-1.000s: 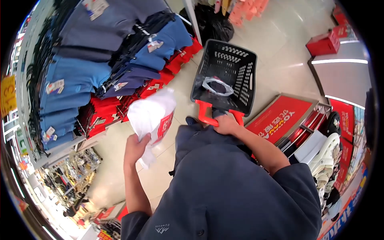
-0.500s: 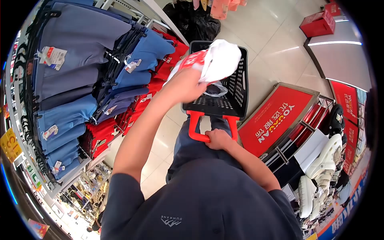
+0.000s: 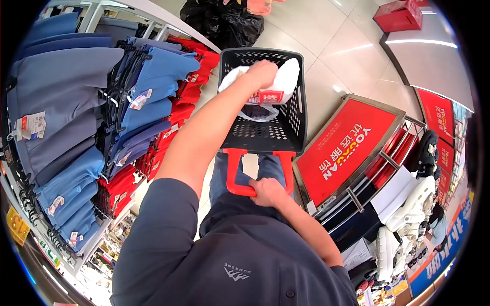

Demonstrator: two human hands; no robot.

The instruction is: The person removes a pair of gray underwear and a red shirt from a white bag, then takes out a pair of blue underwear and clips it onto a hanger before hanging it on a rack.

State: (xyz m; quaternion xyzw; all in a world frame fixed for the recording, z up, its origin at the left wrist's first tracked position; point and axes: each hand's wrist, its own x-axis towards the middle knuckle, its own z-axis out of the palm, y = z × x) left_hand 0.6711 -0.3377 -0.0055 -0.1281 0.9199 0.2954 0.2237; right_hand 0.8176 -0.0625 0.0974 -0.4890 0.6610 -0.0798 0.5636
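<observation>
A black shopping basket with perforated walls stands before my legs. My left hand reaches into it, fingers closed on a white plastic bag with red print. The bag sits low between the basket walls, bunched on both sides of the hand; its contents are hidden. Just nearer to me in the basket lies a clear plastic wrapping, partly covered by the bag. The fingers of my right hand wrap round the crossbar of the red basket handle.
Blue and grey trousers and red garments hang on racks to the left. On the right are a framed red sign and white clogs. A black plastic bag lies on the tiled floor ahead.
My left hand has carried the white bag from above the basket's left side down into the basket. My right hand stays on the handle. The view has shifted slightly.
</observation>
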